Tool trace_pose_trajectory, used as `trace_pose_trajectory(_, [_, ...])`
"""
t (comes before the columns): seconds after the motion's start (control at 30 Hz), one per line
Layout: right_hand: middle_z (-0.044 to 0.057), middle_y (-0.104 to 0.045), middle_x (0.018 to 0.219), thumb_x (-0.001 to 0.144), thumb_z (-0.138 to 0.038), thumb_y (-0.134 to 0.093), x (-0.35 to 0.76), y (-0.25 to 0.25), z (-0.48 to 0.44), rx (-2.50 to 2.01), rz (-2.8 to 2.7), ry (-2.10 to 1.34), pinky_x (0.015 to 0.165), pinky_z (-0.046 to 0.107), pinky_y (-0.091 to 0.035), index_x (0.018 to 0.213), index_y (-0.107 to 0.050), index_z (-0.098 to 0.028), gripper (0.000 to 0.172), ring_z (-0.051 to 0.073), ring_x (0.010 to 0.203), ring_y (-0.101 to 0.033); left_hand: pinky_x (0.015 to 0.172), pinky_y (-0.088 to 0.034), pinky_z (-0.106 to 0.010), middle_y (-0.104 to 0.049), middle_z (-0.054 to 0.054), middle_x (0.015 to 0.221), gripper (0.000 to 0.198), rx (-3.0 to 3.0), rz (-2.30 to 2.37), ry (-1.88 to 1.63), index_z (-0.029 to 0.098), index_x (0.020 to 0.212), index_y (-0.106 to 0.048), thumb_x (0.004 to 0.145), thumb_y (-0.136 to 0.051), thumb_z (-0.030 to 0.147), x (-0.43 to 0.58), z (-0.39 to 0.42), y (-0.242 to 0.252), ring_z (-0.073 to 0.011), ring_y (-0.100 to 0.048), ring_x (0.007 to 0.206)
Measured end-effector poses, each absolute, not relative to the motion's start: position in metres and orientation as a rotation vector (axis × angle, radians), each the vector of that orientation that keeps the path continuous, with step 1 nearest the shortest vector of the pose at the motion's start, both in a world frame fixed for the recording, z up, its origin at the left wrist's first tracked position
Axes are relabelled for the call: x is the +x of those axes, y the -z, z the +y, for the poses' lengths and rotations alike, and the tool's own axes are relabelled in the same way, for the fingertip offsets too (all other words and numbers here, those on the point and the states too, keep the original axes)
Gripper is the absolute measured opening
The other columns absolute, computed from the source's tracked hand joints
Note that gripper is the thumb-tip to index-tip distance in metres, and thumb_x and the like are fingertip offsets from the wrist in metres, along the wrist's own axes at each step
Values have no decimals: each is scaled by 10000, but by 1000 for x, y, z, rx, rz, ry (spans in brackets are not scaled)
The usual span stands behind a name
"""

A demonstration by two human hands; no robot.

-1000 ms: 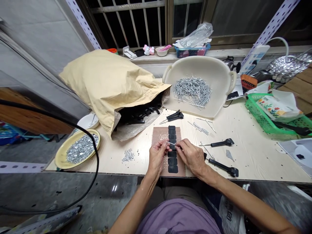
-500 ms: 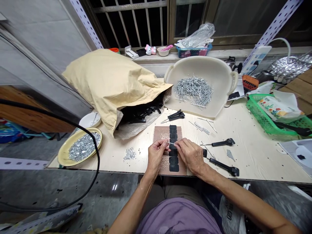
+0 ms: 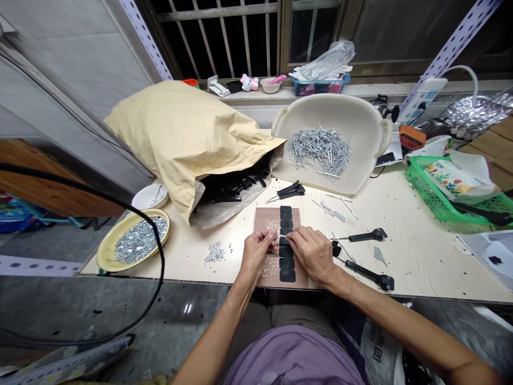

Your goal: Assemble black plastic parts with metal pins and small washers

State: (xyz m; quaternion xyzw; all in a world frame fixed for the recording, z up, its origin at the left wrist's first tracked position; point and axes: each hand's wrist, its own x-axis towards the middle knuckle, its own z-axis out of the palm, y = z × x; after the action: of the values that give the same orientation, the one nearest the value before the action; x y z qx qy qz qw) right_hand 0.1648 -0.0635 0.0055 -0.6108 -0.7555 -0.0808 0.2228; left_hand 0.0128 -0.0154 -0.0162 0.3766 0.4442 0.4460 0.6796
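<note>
- Pale wooden tabletop (image 3: pixel 420 262), under a barred window (image 3: pixel 224 43); a brown board (image 3: pixel 262 218) lies near its front edge, bearing a row of black pads (image 3: pixel 287 263).
- Left hand (image 3: pixel 256 252): over the board's left part, thumb and fingertips pinched together on one end of a thin metal rod (image 3: pixel 282 235).
- Right hand (image 3: pixel 313 252): over the board's right edge, fingers closed on the rod's other end; whether it holds anything else cannot be told.
- That rod spans the gap between the hands, above the board's black pads.
- Just left of the board: a small heap of metal bits (image 3: pixel 215 252).
- Just behind the board: a cluster of black-handled pieces (image 3: pixel 292 189).
- Right of the board: two black-handled tools (image 3: pixel 367 235) with metal shafts, and, farther back, loose rods (image 3: pixel 332 210).
- Behind the board, to its left: a tan sack (image 3: pixel 188 133), black parts at its mouth; to its right: a white basin (image 3: pixel 366 139) with many rods.
- Well left of the board: a yellow dish (image 3: pixel 105 254) of small metal pieces.
- Well right: a green basket (image 3: pixel 430 206).
</note>
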Motion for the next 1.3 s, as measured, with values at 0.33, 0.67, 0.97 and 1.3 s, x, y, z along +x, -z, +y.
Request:
trace_pose_trajectory(0.33, [20, -642, 848, 961, -313, -406, 166, -5, -57, -1691, -2067, -79, 654, 256, -360, 895, -600, -210, 230, 134, 756, -578, 532, -435, -182, -591, 14, 639, 298, 859, 994, -1037, 105, 800, -660, 673, -749, 360, 11, -14, 17, -55, -530, 510])
trace_pose_trajectory(0.67, [26, -619, 850, 970, -324, -360, 165, -2, -55, -1714, -2087, -195, 668, 256, -393, 877, -581, -205, 268, 146, 771, -587, 532, -426, -187, -589, 17, 620, 278, 887, 1026, -1027, 107, 786, -652, 693, -733, 356, 10, -14, 19, -63, -538, 511])
trace_pose_trajectory(0.97, [38, -580, 883, 966, -333, -362, 165, 0, -53, -1666, -2060, -286, 624, 248, -417, 932, -596, -213, 266, 144, 770, -576, 531, -435, -184, -585, 17, 624, 265, 902, 1020, -1047, 110, 778, -651, 700, -727, 352, 9, -14, 14, -61, -535, 514])
trace_pose_trajectory(1.3, [36, -591, 901, 941, -317, -419, 167, 3, -50, -1534, -1931, -512, 727, 260, -432, 916, -591, -220, 199, 148, 820, -569, 545, -444, -199, -588, 16, 616, 280, 923, 1013, -1032, 121, 770, -661, 691, -727, 381, 6, -14, 16, -69, -533, 520])
